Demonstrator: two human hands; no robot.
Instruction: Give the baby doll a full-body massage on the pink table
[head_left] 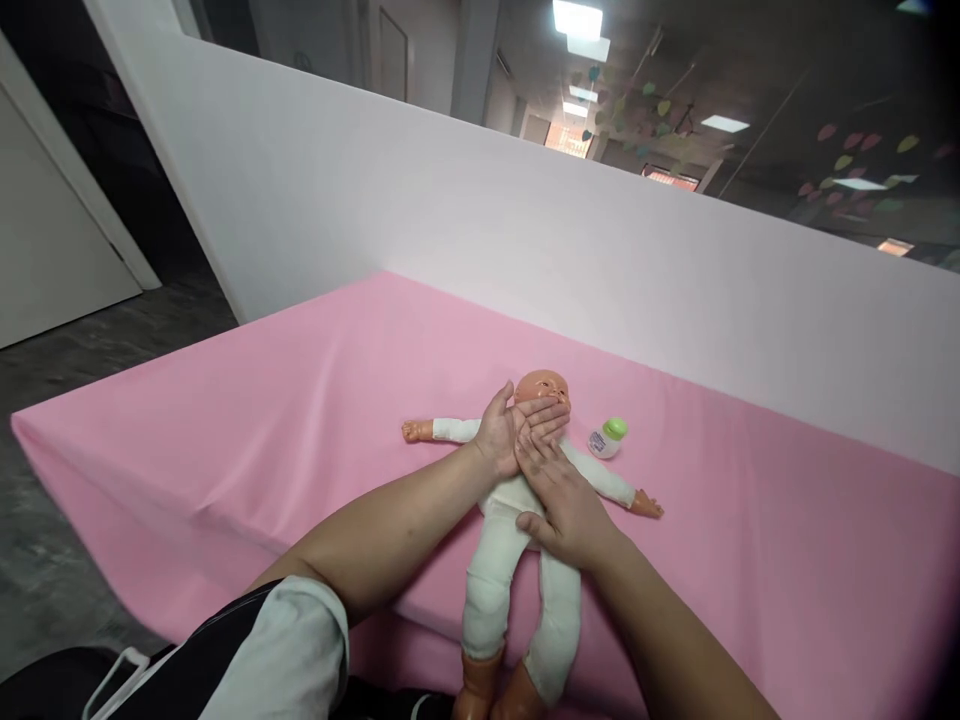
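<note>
A baby doll [491, 575] with a white cloth body lies on its back on the pink-covered table [315, 430], arms spread out and feet toward me. Above its chest, my left hand [517, 430] is turned palm up with the fingers stretched out. My right hand [566, 495] lies across it palm down, its flat fingertips touching the left palm. Nothing shows between them. Both hands hide the doll's chest and the lower part of its face. By the doll's outstretched arm on the right stands a small clear bottle [606, 440] with a green cap and a printed label.
A white partition wall [480, 220] rises along the table's far side, with a window above it. Ceiling lights and hanging coloured shapes show through the glass. At the far left are a pale door [60, 210] and a dark grey floor [45, 540].
</note>
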